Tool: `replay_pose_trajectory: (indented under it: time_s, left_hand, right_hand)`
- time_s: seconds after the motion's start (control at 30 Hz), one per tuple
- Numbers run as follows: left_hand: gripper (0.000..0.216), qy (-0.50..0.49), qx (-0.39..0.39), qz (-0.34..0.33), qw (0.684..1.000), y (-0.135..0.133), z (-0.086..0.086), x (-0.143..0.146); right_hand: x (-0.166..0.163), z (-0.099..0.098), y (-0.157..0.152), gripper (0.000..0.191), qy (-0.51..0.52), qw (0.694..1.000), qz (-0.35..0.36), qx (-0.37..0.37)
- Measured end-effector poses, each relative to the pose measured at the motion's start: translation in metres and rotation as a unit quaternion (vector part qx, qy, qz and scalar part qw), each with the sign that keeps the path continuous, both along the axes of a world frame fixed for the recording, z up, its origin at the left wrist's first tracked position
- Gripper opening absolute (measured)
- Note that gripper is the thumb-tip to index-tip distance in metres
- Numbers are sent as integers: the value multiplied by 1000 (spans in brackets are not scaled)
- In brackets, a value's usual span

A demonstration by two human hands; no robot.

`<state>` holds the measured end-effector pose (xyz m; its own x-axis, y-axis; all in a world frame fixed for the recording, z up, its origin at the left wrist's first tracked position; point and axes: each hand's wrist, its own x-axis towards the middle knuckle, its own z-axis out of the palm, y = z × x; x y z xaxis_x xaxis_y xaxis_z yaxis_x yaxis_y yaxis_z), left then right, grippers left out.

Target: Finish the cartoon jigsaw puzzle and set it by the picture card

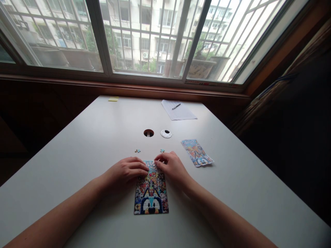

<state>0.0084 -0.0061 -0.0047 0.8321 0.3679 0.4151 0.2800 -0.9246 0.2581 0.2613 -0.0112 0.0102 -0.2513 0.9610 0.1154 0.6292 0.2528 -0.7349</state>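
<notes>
A small colourful jigsaw puzzle point(151, 193) with a blue cartoon dog lies flat on the white table point(77, 155) in front of me. My left hand point(126, 170) rests on its upper left corner, fingers curled and pressed down on the pieces. My right hand point(172, 165) presses its fingertips on the upper right corner. Two loose puzzle pieces lie just beyond the hands: one point(137, 151) to the left, one point(162, 150) by my right fingers. What lies under the fingertips is hidden.
A torn printed picture packet point(197, 152) lies to the right. Further back are a round cable hole point(148, 133), its white cap point(166, 133), a sheet of paper point(178, 111) with a pen point(176, 106), and a yellow sticky note point(113, 99). A barred window spans the back.
</notes>
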Motion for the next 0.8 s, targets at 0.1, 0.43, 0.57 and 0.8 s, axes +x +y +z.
replay_pose_trajectory:
  time_s: [0.1, 0.43, 0.57, 0.8]
  left_hand:
    - [26, -1, 1, -1, 1000, 0, -1, 0]
    - [25, -8, -2, 2, 1000, -1, 2, 1]
    - [26, -18, -8, 1, 1000, -1, 2, 1]
    - [25, -8, -1, -5, 1000, 1, 0, 1]
  right_hand:
    - [-1, 0, -1, 9, -4, 1000, 1, 1]
    - [-2, 2, -4, 6, -55, 997, 25, 43]
    - [-1, 0, -2, 13, -58, 996, 30, 58]
    - [7, -1, 1, 12, -51, 996, 36, 68]
